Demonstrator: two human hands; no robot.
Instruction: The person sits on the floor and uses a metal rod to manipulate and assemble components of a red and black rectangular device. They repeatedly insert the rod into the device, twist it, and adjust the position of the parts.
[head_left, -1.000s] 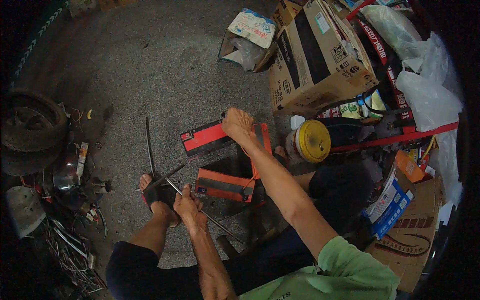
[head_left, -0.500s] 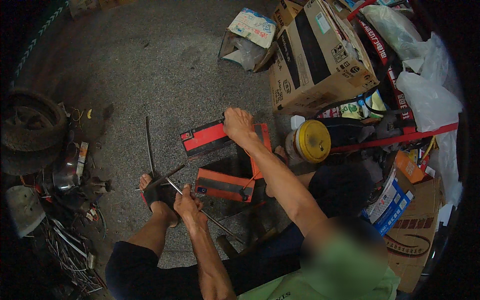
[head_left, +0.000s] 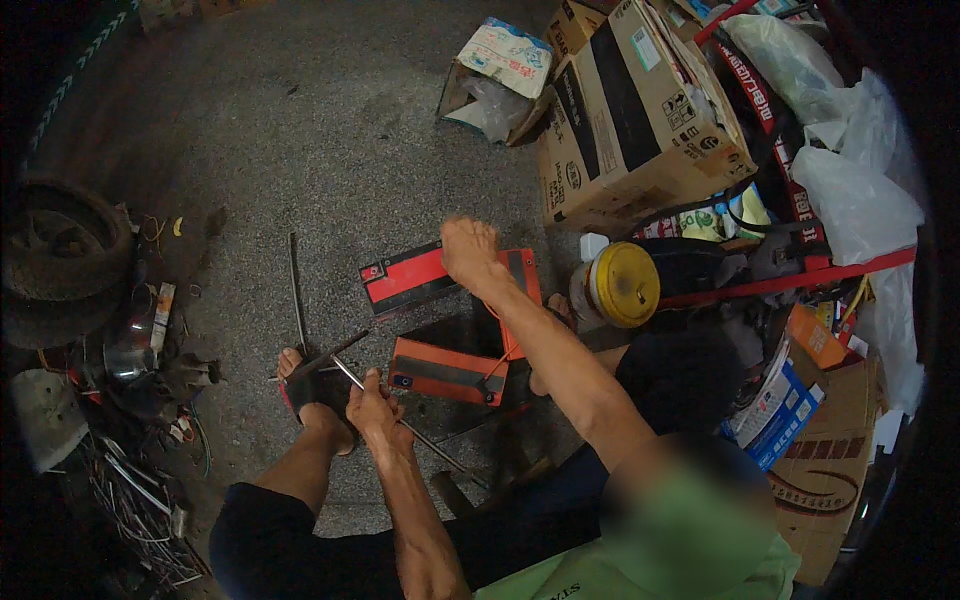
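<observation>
My left hand (head_left: pixel 374 408) is wrapped round a long, thin metal rod (head_left: pixel 445 453) that slants down to the right past my knee. My right hand (head_left: pixel 470 250) is closed in a fist at the right end of a red-topped black block (head_left: pixel 408 277), which looks like a battery. Whatever those fingers grip is hidden. Beside it, partly under my right wrist, stands another orange-red block (head_left: pixel 524 268). Closer to me lies a third orange-and-black block (head_left: pixel 450 369), with a thin orange cable (head_left: pixel 505 360) near its right end.
A second rod (head_left: pixel 296 290) and a dark bar (head_left: pixel 335 350) are by my left foot (head_left: pixel 317 410). Tyres (head_left: pixel 60 250) and scrap metal (head_left: pixel 140 500) line the left. At right are a yellow-lidded bucket (head_left: pixel 632 284), a large carton (head_left: pixel 640 120) and plastic bags (head_left: pixel 850 190).
My right hand has shifted slightly left at the end of the red-topped block. My left hand and the rod have hardly moved.
</observation>
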